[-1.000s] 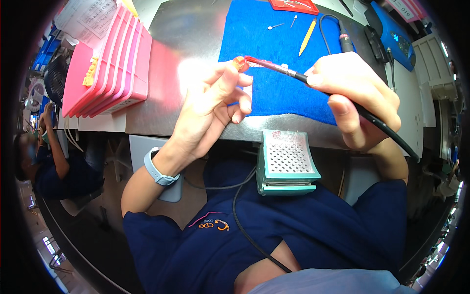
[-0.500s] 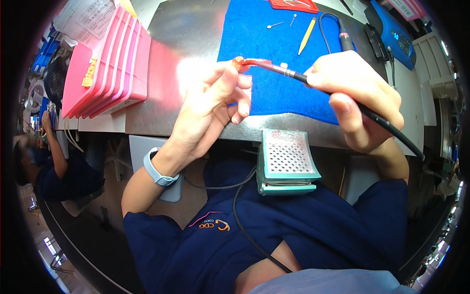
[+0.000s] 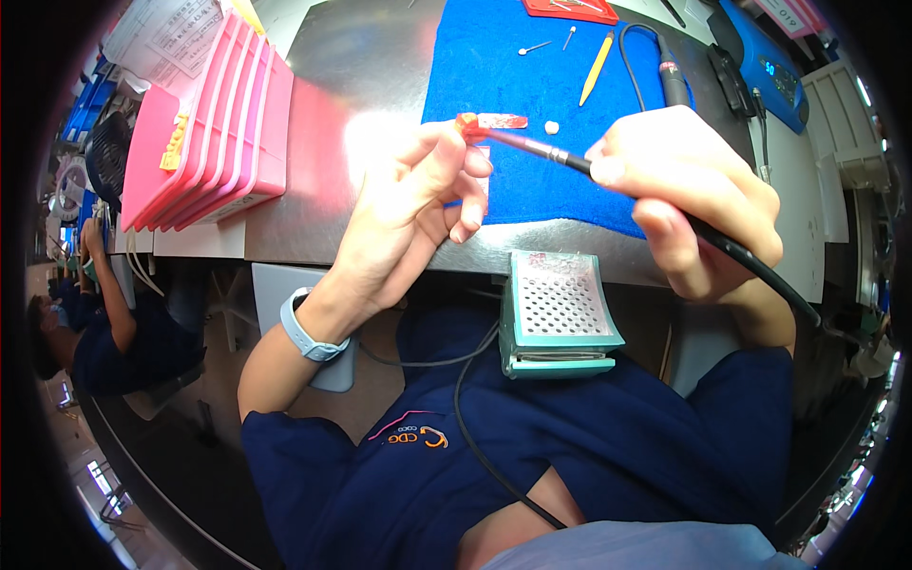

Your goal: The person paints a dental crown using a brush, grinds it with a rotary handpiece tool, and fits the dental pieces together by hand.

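Between thumb and fingertips, my left hand (image 3: 408,190) pinches a small orange piece (image 3: 467,124), partly covered by the fingers. My right hand (image 3: 698,190) grips a slim brush (image 3: 546,150) with a black handle and a silver collar. The brush points left, and its reddish tip meets the orange piece or lies just in front of it. Behind the tip, a red-and-white strip (image 3: 503,121) rests on the blue towel (image 3: 532,190). A small white lump (image 3: 552,127) lies on the towel beyond the brush.
Pink stacked trays (image 3: 214,123) stand at left. A yellow stick (image 3: 597,68), small pins (image 3: 535,48) and a red tray (image 3: 570,9) are at the back. A corded handpiece (image 3: 674,84) and blue control box (image 3: 760,66) sit at right. A perforated green-edged box (image 3: 560,313) juts below the table edge.
The brush tip has shifted slightly down and right across the orange piece, its handle dipping a little. The small orange piece has turned slightly in my left fingers.
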Action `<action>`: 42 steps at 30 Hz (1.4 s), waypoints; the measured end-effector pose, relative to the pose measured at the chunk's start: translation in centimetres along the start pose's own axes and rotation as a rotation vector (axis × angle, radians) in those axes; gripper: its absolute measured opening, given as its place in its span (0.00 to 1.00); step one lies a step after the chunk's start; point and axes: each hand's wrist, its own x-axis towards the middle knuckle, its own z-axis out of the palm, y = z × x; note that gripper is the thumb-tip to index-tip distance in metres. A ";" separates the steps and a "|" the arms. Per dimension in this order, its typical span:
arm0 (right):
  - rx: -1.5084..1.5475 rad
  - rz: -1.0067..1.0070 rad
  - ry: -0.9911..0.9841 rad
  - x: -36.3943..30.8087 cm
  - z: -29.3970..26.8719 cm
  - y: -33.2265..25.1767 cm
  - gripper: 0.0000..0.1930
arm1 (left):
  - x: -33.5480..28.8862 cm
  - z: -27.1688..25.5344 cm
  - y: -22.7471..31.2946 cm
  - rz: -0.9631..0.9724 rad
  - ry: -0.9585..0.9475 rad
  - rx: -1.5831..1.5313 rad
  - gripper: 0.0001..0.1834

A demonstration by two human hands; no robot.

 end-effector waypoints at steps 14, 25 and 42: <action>-0.185 -0.185 0.007 0.3 0.9 0.6 0.11 | -0.2 0.2 0.2 -0.012 0.035 -0.002 0.22; -0.259 -0.203 -0.005 0.4 0.8 0.5 0.10 | -0.1 0.6 0.4 -0.016 0.074 0.012 0.21; -0.228 -0.216 -0.028 0.4 1.0 0.7 0.11 | -0.1 0.3 0.5 -0.017 0.045 0.017 0.20</action>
